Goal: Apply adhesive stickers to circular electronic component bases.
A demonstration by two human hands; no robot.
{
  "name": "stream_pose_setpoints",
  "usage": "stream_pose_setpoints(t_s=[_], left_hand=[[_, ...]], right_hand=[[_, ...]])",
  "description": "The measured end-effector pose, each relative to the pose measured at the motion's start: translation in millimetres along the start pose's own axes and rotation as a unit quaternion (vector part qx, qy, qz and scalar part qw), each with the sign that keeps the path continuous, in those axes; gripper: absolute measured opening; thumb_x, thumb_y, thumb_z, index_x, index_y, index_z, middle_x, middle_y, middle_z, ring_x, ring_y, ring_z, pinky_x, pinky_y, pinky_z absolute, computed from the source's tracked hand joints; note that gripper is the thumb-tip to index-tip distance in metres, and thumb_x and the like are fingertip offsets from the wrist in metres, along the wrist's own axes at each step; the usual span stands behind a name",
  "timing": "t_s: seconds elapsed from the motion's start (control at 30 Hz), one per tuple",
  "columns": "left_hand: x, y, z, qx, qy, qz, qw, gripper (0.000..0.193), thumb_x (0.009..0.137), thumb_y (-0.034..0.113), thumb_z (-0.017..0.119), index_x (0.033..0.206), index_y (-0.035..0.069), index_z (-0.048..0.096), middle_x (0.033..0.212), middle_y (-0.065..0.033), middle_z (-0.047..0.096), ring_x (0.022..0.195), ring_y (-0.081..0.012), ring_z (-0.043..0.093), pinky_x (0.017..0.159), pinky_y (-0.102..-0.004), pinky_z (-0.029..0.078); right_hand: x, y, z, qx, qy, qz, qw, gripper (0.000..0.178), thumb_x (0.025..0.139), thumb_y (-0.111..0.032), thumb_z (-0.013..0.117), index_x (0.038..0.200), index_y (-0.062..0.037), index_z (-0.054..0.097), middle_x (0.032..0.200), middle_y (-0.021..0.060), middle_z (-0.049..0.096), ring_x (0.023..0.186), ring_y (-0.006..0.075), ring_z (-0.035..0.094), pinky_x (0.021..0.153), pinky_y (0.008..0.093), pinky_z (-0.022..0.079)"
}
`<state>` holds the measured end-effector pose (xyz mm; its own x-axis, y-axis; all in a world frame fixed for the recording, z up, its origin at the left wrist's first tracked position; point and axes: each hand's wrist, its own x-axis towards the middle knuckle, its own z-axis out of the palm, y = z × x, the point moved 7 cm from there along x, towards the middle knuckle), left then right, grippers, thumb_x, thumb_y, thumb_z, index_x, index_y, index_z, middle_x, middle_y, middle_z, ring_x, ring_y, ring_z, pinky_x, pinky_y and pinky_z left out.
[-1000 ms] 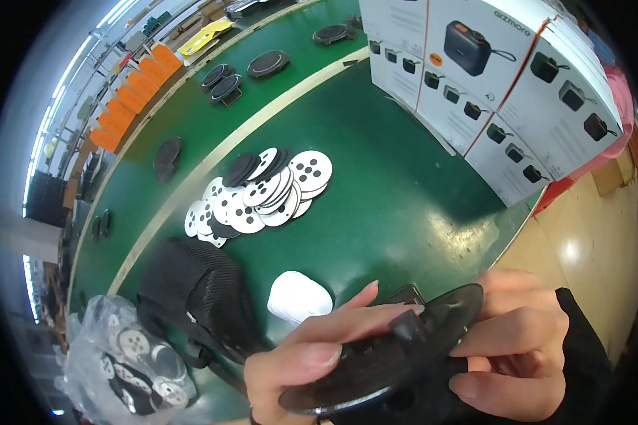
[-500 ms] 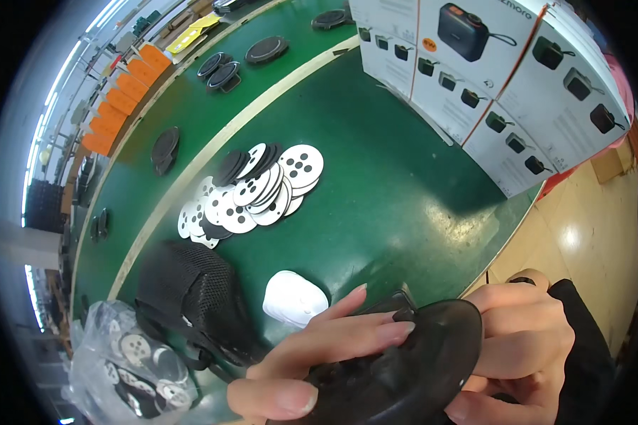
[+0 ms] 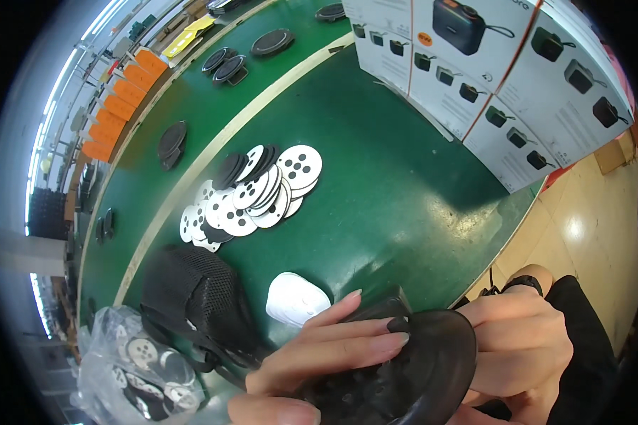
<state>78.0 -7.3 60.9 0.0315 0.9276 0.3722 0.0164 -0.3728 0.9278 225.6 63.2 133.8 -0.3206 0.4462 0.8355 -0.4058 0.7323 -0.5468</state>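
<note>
Head: left fingers [image 3: 361,350] and right fingers [image 3: 514,319] grip a black disc [image 3: 443,347] near table edge [image 3: 502,249].

Looks like a factory assembly workshop: long green worktop [image 3: 383,205] with piled discs [image 3: 300,165] and black round parts [image 3: 273,42] beyond the left hand [image 3: 298,365], product cartons [image 3: 450,99] beyond the right hand [image 3: 524,340].

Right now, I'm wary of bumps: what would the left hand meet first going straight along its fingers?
Past the dark round disc it touches, the left hand would likely meet the right hand; depth is unclear.
</note>
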Motion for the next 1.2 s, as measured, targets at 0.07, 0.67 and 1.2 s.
stream_pose_setpoints(t_s=[0.07, 0.67, 1.2], left_hand=[[4, 4, 4, -0.014, 0.035, 0.023, 0.999, 0.051, 0.094, 0.043, 0.019, 0.112, 0.001, 0.043, 0.101, -0.0301, 0.055, 0.103, -0.0431, 0.054, 0.102, -0.0595, 0.024], [-2, 2, -8, 0.097, 0.181, 0.061, 0.977, 0.045, 0.084, 0.002, 0.054, 0.121, -0.014, 0.033, 0.118, -0.0264, 0.047, 0.105, -0.0277, 0.054, 0.091, -0.0338, 0.043], [-3, -2, -8, 0.057, 0.198, 0.071, 0.976, 0.053, 0.086, 0.005, 0.055, 0.126, -0.012, 0.026, 0.122, -0.0269, 0.044, 0.113, -0.0297, 0.048, 0.095, -0.0374, 0.040]], right_hand=[[-2, 16, 7, -0.039, -0.047, 0.185, 0.981, 0.022, 0.052, 0.008, 0.060, 0.073, -0.0001, 0.060, 0.070, 0.0160, 0.054, 0.045, 0.0254, 0.047, 0.047, 0.0356, 0.046], [-12, 44, 10, -0.106, -0.129, 0.100, 0.981, 0.028, 0.057, 0.013, 0.071, 0.081, 0.0036, 0.061, 0.064, 0.0117, 0.058, 0.049, 0.0179, 0.055, 0.044, 0.0225, 0.040], [-5, 45, 11, -0.113, -0.166, 0.139, 0.970, 0.022, 0.063, 0.007, 0.073, 0.082, 0.0000, 0.065, 0.067, 0.0089, 0.059, 0.056, 0.0222, 0.060, 0.049, 0.0277, 0.046]])
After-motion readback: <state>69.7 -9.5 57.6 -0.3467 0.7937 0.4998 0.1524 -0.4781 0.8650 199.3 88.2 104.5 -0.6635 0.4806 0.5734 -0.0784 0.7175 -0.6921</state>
